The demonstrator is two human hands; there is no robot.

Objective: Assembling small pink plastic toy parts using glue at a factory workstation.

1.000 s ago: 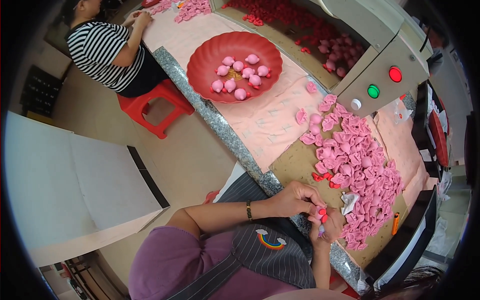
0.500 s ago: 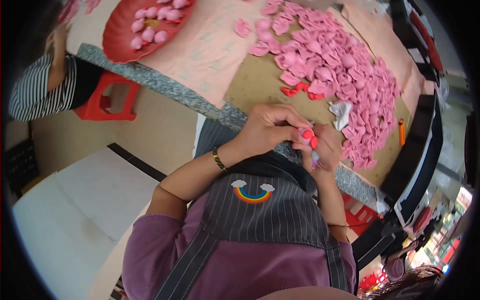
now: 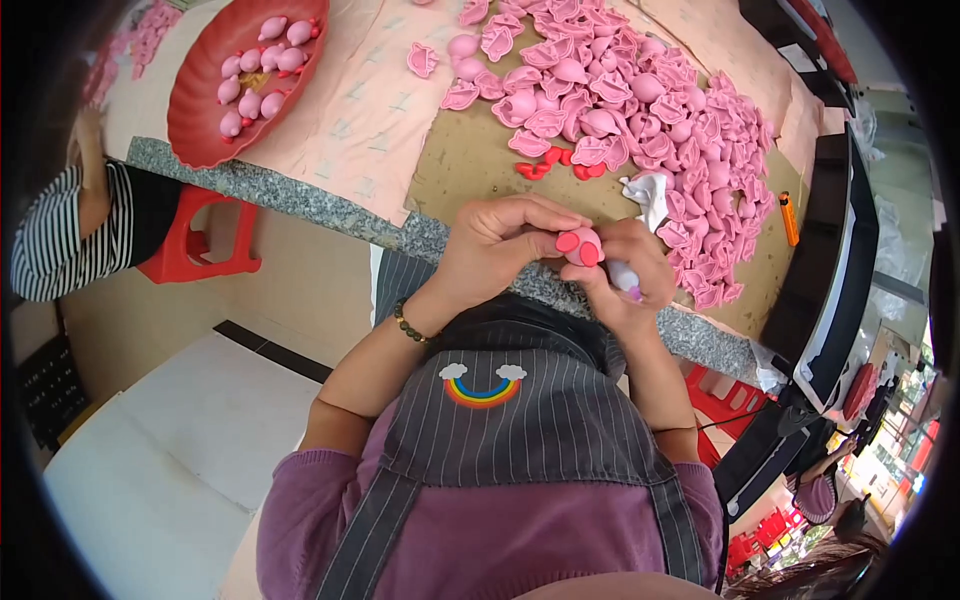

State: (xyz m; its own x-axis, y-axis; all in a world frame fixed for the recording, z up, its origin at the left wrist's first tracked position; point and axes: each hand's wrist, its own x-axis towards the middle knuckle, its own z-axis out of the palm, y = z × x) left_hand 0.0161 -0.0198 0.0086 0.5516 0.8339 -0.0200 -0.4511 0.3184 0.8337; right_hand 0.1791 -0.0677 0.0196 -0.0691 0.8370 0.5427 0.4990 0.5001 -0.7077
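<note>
Just over the table's front edge, my left hand (image 3: 505, 240) pinches a small pink figure (image 3: 581, 236) with two round red feet turned up toward me. My right hand (image 3: 637, 270) closes from the other side; its fingers curl around a small whitish bottle with a purple end (image 3: 624, 280), and its thumb is by the figure. Part of the figure is hidden by the fingers. Beyond my hands lie a few loose red foot pieces (image 3: 545, 162) and a crumpled white tissue (image 3: 650, 197). A large heap of pink moulded halves (image 3: 640, 110) spreads behind them.
A red scalloped dish (image 3: 190, 125) at the far left holds several finished pink figures. An orange cutter (image 3: 789, 219) lies at the right. A co-worker in a striped sleeve (image 3: 48, 235) is beside a red stool (image 3: 205, 235). The granite table edge (image 3: 290, 195) runs before me.
The view has shifted, so the table things sit further left. The figure has turned so its red feet show more plainly, and more of the whitish bottle now shows in my right hand.
</note>
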